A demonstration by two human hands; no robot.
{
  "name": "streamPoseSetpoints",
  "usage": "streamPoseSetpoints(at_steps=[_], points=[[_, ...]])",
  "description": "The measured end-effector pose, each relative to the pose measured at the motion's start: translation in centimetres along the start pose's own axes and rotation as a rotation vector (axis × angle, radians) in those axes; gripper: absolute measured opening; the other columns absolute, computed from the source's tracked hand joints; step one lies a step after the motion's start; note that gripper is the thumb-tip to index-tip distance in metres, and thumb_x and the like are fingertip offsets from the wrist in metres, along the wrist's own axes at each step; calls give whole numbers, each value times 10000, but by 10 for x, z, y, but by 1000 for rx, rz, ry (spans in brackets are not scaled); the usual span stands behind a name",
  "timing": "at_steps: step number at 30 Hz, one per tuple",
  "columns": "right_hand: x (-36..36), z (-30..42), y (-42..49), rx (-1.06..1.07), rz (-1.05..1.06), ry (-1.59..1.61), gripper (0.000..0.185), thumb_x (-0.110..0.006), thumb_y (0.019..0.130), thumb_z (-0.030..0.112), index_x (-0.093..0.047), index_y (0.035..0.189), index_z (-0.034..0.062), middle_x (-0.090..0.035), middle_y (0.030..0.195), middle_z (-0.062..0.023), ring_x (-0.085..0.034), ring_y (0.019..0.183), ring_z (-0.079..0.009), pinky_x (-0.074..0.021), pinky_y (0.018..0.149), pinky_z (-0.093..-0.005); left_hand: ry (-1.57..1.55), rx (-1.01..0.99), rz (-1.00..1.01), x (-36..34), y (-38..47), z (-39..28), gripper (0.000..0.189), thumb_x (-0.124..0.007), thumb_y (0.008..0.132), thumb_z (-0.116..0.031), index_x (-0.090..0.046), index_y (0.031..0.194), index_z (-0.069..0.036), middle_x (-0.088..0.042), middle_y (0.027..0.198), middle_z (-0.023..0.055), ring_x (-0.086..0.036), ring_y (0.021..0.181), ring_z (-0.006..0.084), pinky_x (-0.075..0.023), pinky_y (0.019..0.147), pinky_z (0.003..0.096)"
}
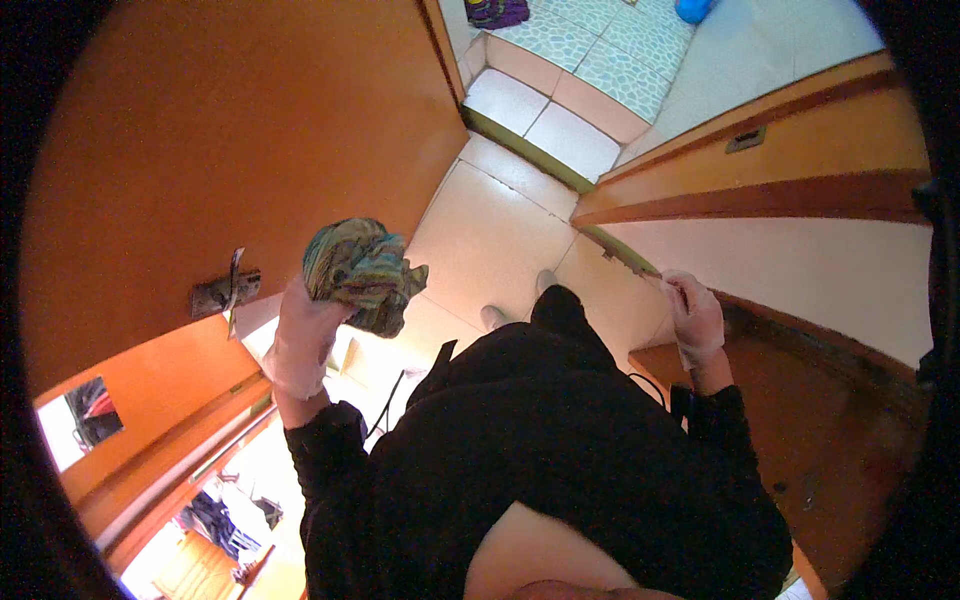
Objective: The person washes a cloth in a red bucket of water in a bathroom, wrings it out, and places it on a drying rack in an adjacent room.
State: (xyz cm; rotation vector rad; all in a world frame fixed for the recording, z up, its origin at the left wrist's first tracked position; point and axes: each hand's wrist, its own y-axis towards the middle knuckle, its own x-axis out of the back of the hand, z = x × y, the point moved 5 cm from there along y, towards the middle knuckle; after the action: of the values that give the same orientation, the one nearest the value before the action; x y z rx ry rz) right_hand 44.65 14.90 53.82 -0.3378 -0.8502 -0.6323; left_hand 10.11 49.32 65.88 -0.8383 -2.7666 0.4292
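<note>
My left hand (304,330), in a clear plastic glove, grips a crumpled cloth (360,274) with green, blue and brown stripes. The cloth is raised in front of the large orange-brown wooden door (247,127), near its metal lock plate with a handle (225,292). Whether the cloth touches the door, I cannot tell. On the other side, my right hand (694,315) wears a similar glove. Its fingers are curled in, and nothing shows in them. It hangs in front of the lower part of the pale wall (787,262).
Pale floor tiles (495,217) lead to a doorway with a raised step (547,116). Beyond lie blue pebble-patterned tiles (622,56), a purple cloth item (499,11) and a blue object (694,9). A wooden door frame (810,142) with a strike plate (746,140) borders the right. Brown furniture (810,405) stands beside me.
</note>
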Motion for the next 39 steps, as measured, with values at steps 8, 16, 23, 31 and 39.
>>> streamPoseSetpoints(at_steps=[8, 16, 23, 31, 39], points=[[-12, 15, 69, 165, 278, -137, 192, -626, 950, 220, -632, 1088, 86, -686, 942, -186, -671, 864, -383, -533, 732, -451, 80, 180, -269, 27, -83, 55, 409, -627, 766, 22, -641, 1171, 74, -720, 1055, 96, -662, 940, 167, -516, 877, 300], [-36, 19, 118, 304, 490, -199, 174, -631, 952, 225, -640, 1065, 92, -694, 955, -167, -676, 904, -370, -538, 760, -445, -110, 228, -482, 23, -162, 74, 422, -652, 820, 12, -613, 1236, 69, -701, 1129, 112, -665, 1018, 193, -531, 912, 326], [-63, 10, 145, 525, 579, -118, 208, -610, 972, 276, -629, 1067, 92, -699, 974, -162, -673, 940, -365, -536, 789, -461, -237, 133, -746, 3, -249, 82, 484, -648, 845, -14, -558, 1314, 65, -676, 1184, 117, -648, 1092, 222, -502, 979, 350], [-88, 44, 154, 687, 580, -114, 155, -665, 944, 193, -650, 1024, 62, -702, 918, -161, -680, 859, -365, -541, 720, -436, -347, 124, -844, 4, -344, 136, 406, -687, 870, -58, -612, 1259, 34, -680, 1180, 97, -646, 1059, 193, -508, 942, 322], [-109, 58, 153, 785, 594, -180, 98, -654, 939, 203, -650, 975, 111, -693, 845, -164, -675, 797, -379, -536, 677, -467, -323, 71, -914, 16, -388, 167, 444, -670, 837, -118, -616, 1247, 45, -674, 1137, 95, -637, 1018, 194, -498, 911, 319]])
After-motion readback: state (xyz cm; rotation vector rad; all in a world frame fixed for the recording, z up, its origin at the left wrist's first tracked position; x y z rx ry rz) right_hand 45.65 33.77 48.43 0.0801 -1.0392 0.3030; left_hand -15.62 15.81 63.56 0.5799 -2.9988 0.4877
